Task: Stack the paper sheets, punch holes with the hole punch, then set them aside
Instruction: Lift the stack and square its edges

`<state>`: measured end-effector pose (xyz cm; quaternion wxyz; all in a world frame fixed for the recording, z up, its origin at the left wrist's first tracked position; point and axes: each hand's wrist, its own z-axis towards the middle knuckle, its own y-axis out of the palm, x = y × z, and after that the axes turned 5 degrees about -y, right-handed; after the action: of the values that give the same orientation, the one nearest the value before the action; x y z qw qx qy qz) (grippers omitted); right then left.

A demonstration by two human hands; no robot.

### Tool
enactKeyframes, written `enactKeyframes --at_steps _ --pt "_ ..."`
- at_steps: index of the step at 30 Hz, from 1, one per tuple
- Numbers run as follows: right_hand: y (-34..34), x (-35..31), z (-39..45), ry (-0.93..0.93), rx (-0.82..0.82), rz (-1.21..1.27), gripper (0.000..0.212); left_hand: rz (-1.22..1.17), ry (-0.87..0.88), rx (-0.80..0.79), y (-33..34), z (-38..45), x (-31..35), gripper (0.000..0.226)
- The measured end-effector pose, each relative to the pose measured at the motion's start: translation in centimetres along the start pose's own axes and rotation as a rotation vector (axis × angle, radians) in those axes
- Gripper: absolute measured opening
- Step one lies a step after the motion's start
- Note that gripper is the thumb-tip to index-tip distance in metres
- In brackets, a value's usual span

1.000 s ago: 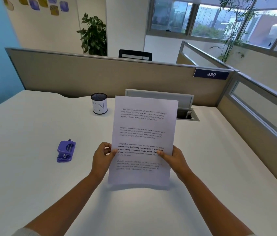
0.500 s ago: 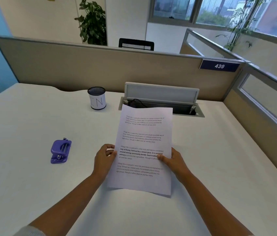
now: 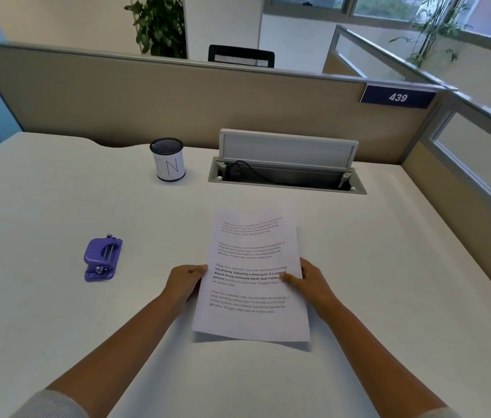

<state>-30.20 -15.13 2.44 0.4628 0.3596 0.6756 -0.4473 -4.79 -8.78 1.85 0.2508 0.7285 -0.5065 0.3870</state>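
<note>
A stack of white printed paper sheets [image 3: 253, 285] lies low and nearly flat over the white desk [image 3: 57, 206], its near edge just above the surface. My left hand [image 3: 185, 282] grips the stack's left edge and my right hand [image 3: 307, 282] grips the right edge, thumb on top of the text. A purple hole punch [image 3: 102, 259] sits on the desk to the left of my left hand, apart from the sheets.
A mesh pen cup [image 3: 168, 159] labelled "IN" stands at the back. An open cable tray [image 3: 286, 173] with a raised lid and a black cable is set into the desk behind the sheets. Beige partition walls [image 3: 178, 101] border the back and right.
Both hands have tilted the sheets from upright down toward the desk, so the stack now lies nearly flat. The view has tipped downward too.
</note>
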Motion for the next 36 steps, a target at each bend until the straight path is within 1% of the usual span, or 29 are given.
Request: enactKeyframes --at_steps 5,8,14,17,19,25,27,29,31,33,36 --pt "-0.4 0.8 0.3 0.026 0.071 -0.070 0.033 -0.008 0.003 0.021 0.0 0.4 0.3 0.009" --pt "-0.5 0.7 0.5 0.041 0.086 -0.117 0.033 0.009 -0.002 0.052 0.0 0.6 0.4 0.006" --pt "-0.6 0.5 0.5 0.076 0.077 -0.132 0.035 0.076 -0.018 0.104 0.1 0.8 0.5 0.015" --pt "-0.5 0.4 0.4 0.081 0.078 -0.145 0.034 0.122 -0.001 0.180 0.4 0.7 0.5 0.017" --pt "-0.5 0.4 0.4 0.085 0.083 -0.155 0.033 0.138 0.014 0.228 0.6 0.6 0.5 0.015" --pt "-0.3 0.3 0.2 0.081 0.090 -0.170 0.036 0.152 0.044 0.283 1.1 0.2 0.5 0.008" --pt "-0.1 0.0 0.0 0.067 0.101 -0.188 0.041 0.168 0.056 0.306 1.3 0.2 0.5 0.009" --pt "0.2 -0.4 -0.3 0.037 0.130 -0.241 0.050 0.196 0.082 0.334 1.5 0.2 0.4 0.015" --pt "0.6 -0.6 -0.6 -0.005 0.149 -0.288 0.053 0.222 0.116 0.362 1.8 0.0 0.2 0.020" --pt "0.9 -0.6 -0.7 -0.017 0.168 -0.300 0.049 0.240 0.138 0.388 2.1 -0.2 0.2 0.022" --pt "1.0 -0.5 -0.7 0.015 0.226 -0.273 0.042 0.261 0.147 0.407 2.3 -0.4 0.1 0.021"
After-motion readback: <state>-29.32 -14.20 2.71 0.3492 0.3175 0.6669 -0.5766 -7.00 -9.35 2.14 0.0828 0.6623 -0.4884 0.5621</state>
